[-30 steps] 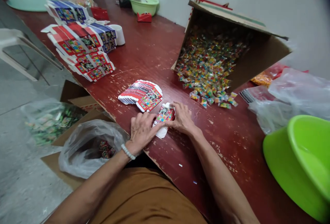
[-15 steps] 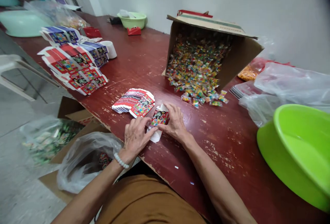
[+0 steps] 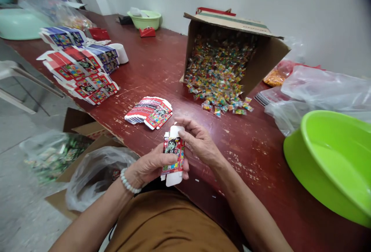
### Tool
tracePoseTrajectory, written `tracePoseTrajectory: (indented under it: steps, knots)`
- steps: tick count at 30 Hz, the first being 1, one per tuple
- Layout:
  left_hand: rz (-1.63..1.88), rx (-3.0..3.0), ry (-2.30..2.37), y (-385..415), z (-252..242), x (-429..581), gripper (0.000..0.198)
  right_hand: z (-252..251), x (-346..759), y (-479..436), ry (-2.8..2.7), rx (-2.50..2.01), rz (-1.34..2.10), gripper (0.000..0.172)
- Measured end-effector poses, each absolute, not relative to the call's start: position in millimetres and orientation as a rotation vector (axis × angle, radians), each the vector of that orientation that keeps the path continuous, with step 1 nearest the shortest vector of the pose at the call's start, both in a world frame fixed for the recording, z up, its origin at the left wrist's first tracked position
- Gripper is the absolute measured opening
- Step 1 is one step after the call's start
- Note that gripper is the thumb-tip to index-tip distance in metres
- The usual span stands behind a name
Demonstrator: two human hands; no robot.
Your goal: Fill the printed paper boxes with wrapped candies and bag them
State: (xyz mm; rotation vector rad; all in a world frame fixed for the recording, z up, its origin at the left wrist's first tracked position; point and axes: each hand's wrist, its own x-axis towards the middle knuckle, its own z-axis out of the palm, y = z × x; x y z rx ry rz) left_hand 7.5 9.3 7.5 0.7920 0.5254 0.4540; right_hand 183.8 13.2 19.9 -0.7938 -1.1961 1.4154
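Head view: our left hand clasps a printed carton; right hand — grip unclear.
Flaps unclosed; flat cartons remain.

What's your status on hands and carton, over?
Left hand holds small red carton. Right hand at its top flap. White end flaps out. Fanned cartons beyond, not blocking.
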Motion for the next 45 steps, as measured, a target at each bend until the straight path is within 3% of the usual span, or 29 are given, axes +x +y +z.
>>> tracePoseTrajectory:
  steps: [6,10,12,17,20,22,26,30,34,40,42,45]
  knots:
    - [0.489,0.884,0.598,7,10,3,0.043,18,188,4,-1.195,-0.694,1.516,0.062]
    - [0.520,0.928,0.652,9,11,4,0.026,14,191,-3,-1.205,-0.741,1.531,0.074]
    - [0.537,0.923,0.696,10,10,6,0.026,12,189,-7,-1.162,-0.804,1.530,0.068]
    - [0.567,0.837,0.818,11,7,19,0.038,6,179,-9,-0.988,-1.023,1.590,0.033]
    - [0.619,0.962,0.855,12,5,25,0.036,4,178,-5,-0.969,-1.148,1.400,0.023]
    - [0.727,1.030,0.897,10,5,27,0.039,4,181,-3,-0.967,-1.163,1.271,0.026]
    - [1.004,1.027,0.970,0,6,29,0.063,5,184,-2,-0.868,-1.142,1.211,0.049]
    - [1.084,1.105,0.955,-8,10,28,0.063,2,178,-7,-0.830,-1.060,1.230,0.037]
    - [0.964,1.051,0.989,-7,9,22,0.043,-7,181,-11,-0.935,-1.088,1.282,0.022]
    - [0.879,1.141,1.015,-6,0,19,0.025,-5,198,-7,-0.925,-1.115,1.474,0.037]
    - [0.906,1.145,1.009,-6,-2,20,0.025,-2,200,-6,-0.979,-1.081,1.493,0.041]
    - [0.932,0.988,0.957,-7,0,22,0.046,0,197,-7,-1.130,-1.074,1.389,0.028]
